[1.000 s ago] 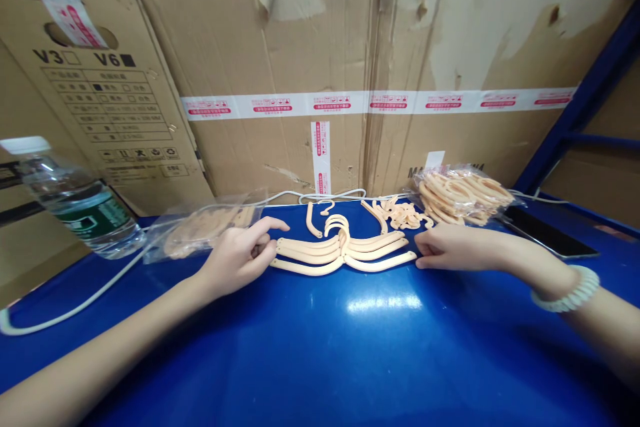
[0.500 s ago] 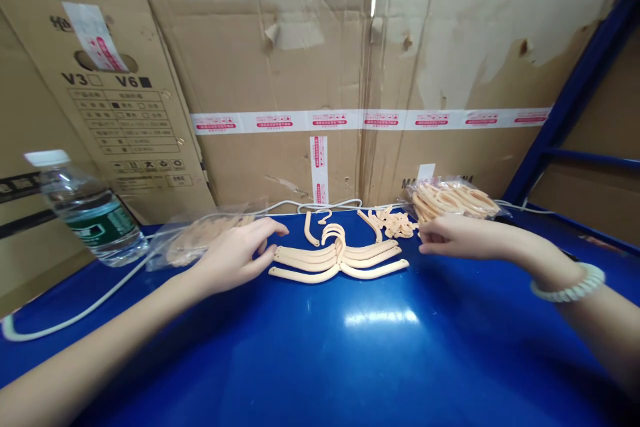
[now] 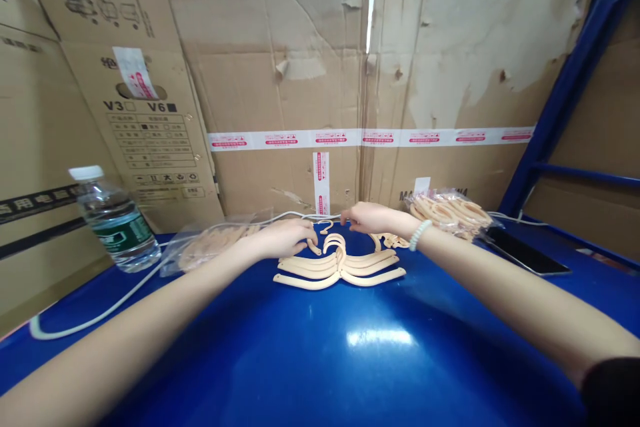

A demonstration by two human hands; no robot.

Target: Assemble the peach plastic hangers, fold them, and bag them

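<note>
Folding-hanger parts in pale beige plastic lie on the blue table (image 3: 310, 347). In the middle sit several stacked hangers (image 3: 340, 267), their hooks pointing away from me. Just left of those hooks, my left hand (image 3: 286, 238) has its fingertips around a loose curved hanger arm (image 3: 315, 248), hiding its upper part. My right hand (image 3: 373, 217) reaches over behind the stack, fingers loosely bent and apart, with nothing visible in them. A loose hook (image 3: 326, 227) lies between the hands. Another curved arm (image 3: 376, 242) shows below my right hand.
A bag of parts (image 3: 215, 245) and a water bottle (image 3: 120, 227) stand at left. More bagged parts (image 3: 453, 212), a pile of small pieces (image 3: 394, 241) and a phone (image 3: 525, 251) lie at right. A white cable (image 3: 95, 320) crosses the table; cardboard (image 3: 280, 93) walls the back.
My right hand has moved left from beside the bagged parts to behind the stack. My left hand has moved right onto the loose hanger arm. The view has tilted up.
</note>
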